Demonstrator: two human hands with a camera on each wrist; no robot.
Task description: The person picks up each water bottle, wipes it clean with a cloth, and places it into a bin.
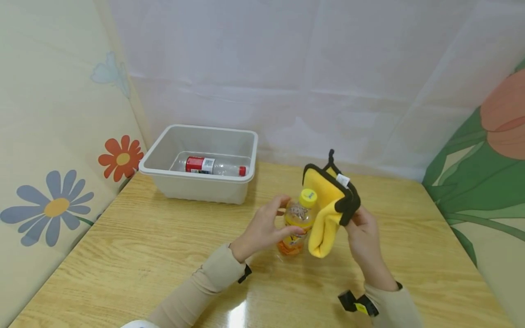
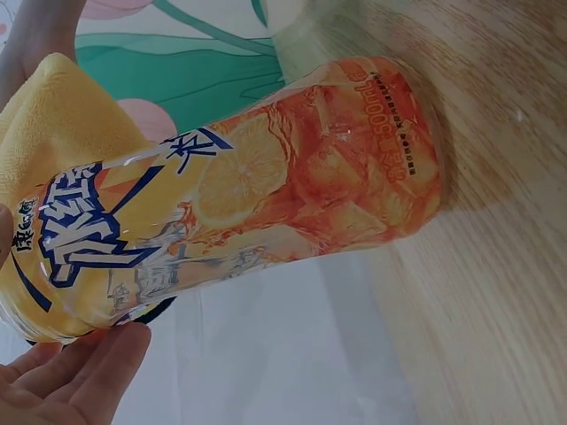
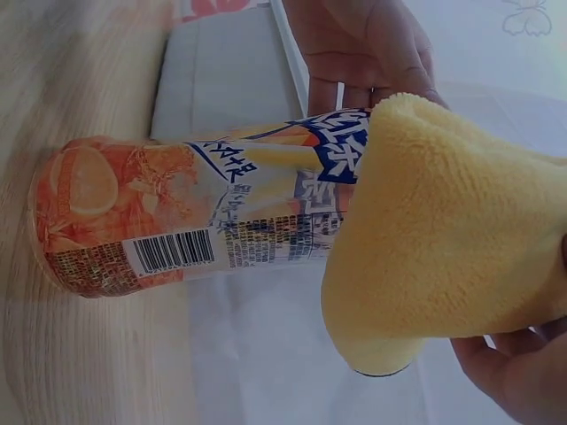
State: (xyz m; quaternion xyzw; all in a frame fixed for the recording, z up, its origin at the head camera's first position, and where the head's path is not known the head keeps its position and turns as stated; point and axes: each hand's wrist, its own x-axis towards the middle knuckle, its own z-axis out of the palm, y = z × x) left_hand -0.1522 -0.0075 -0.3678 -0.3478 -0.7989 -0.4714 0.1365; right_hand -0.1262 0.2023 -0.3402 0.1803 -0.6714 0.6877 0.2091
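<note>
A clear plastic drink bottle point(image 1: 298, 216) with a yellow cap and a yellow-and-orange label stands upright on the wooden table. My left hand point(image 1: 266, 226) holds it from the left, thumb across the front and fingers around the far side. In the left wrist view, fingertips point(image 2: 120, 359) show at the edge of the bottle point(image 2: 239, 195). My right hand point(image 1: 365, 239) grips a yellow cloth point(image 1: 324, 187) with black edging, a white tag and a hanging loop. The folded cloth point(image 3: 443, 239) hangs close against the bottle's upper right side, overlapping its label in the right wrist view.
A light grey plastic bin point(image 1: 205, 189) stands at the back left of the table point(image 1: 135, 255). Inside it lies a clear bottle point(image 1: 223, 168) with a red label and red cap. Pale cloth point(image 1: 287, 91) hangs behind, with flower-printed panels on both sides.
</note>
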